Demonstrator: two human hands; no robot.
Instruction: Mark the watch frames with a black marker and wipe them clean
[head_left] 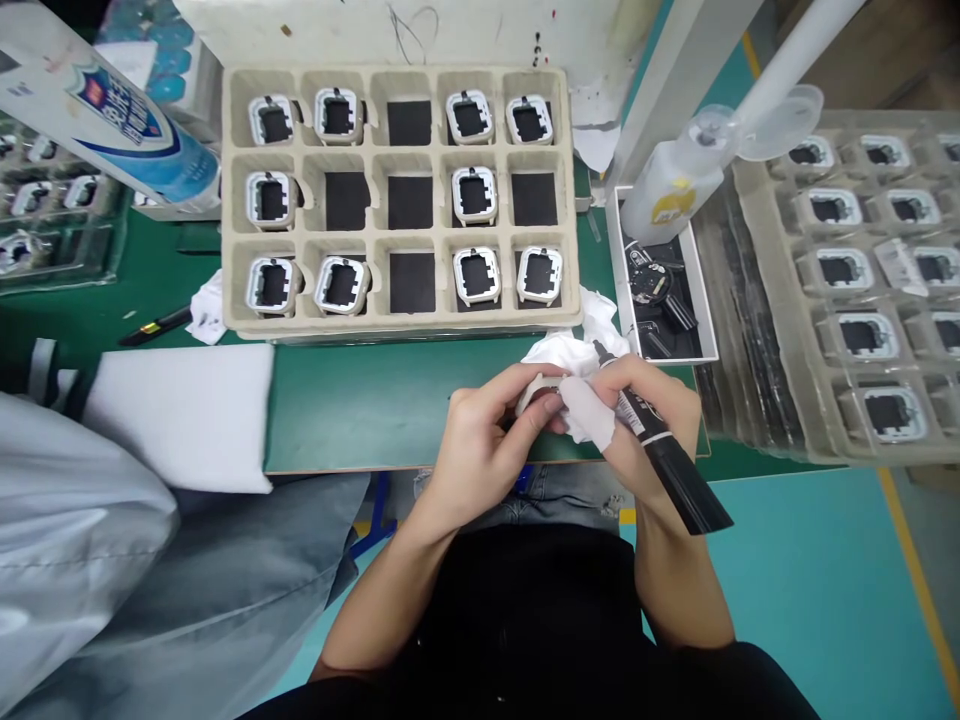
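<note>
My left hand [480, 445] is closed on a small pale watch case [531, 392], pinched between thumb and fingers at the table's front edge. In my right hand [660, 400] is a black tube [682, 480], its narrow nozzle pointing up and away from me. The same hand has a white wipe [589, 412] by its fingers, against the watch case. Crumpled white tissue [562, 350] lies just beyond both hands. Behind it is a beige moulded tray [405, 325] with white square watch cases [476, 195] in many pockets; several other pockets show only black bottoms.
At right, a white box [709, 350] holds small black parts and a squeeze bottle [667, 195]. Stacked clear trays [765, 300] hold more cases. At left are a large spray can [112, 110], a white foam pad [184, 415], a black-handled tool [157, 325] and a co-worker's sleeve [67, 540].
</note>
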